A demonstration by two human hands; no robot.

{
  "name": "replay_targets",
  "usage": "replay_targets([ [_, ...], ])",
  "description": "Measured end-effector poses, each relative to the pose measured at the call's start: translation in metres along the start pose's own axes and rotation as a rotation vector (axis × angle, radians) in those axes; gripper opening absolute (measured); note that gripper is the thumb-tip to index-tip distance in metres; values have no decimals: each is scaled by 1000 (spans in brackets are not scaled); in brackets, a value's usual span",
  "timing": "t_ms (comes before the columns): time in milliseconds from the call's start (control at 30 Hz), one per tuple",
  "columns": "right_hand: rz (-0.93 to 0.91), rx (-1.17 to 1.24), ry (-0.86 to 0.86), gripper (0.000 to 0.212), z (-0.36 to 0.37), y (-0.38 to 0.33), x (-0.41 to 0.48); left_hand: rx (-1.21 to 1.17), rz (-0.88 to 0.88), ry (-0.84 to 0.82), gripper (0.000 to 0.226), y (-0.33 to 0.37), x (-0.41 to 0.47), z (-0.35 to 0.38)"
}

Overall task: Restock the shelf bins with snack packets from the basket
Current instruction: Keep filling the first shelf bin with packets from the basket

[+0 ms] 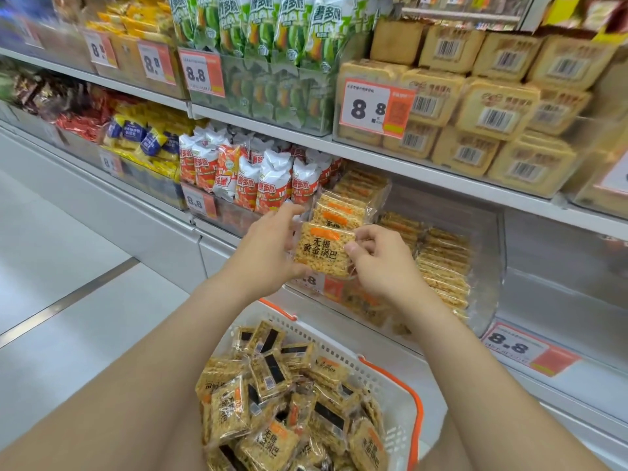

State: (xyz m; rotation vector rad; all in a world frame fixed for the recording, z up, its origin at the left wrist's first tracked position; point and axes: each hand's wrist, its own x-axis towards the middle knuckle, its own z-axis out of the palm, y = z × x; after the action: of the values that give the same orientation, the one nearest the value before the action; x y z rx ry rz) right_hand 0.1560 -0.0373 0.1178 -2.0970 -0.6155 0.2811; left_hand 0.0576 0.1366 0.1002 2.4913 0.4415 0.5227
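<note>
1. The left hand has its fingers curled round the left edge of a small stack of rice-crust packets.
2. The right hand pinches the stack's right edge between the thumb and bent fingers, so both hands share the load.
3. The stack is held in the air in front of the lower shelf, just before the clear bin and above the basket. Its front packet faces outward, with black characters under an orange stripe (at least two more sit behind it).
4. Inside the bin, rows of matching packets stand on edge towards its right side.
5. The basket is white with orange handles. It sits below the forearms and is heaped with loose packets lying every which way.
6. Red-and-white puffed-snack bags fill the bin to the left.
7. On the shelf above are green snack bags and tan cake packs showing barcodes.
8. An 8.8 price tag hangs on the shelf edge at the right.
</note>
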Motion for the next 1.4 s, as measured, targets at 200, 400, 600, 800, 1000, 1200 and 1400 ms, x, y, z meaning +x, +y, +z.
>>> replay_targets([
  [200,-62,45,23,30,1,7,9,-39,-53,15,101,-1,5,3],
  [400,-125,32,243,27,2,16,26,-7,-33,40,85,-4,7,2],
  [600,-189,-318,349,32,11,16,30,151,1,-42,65,-8,10,8],
  [800,-269,-456,381,34,16,11,29,260,50,-170,81,-13,14,15],
  [1000,-249,-341,371,31,18,12,29,273,86,-188,87,-14,16,17],
  [1200,-246,-468,381,34,22,11,30,229,57,-182,86,-17,14,17],
  [1400,-544,-422,321,20,34,5,13,209,43,-75,26,-19,4,10],
])
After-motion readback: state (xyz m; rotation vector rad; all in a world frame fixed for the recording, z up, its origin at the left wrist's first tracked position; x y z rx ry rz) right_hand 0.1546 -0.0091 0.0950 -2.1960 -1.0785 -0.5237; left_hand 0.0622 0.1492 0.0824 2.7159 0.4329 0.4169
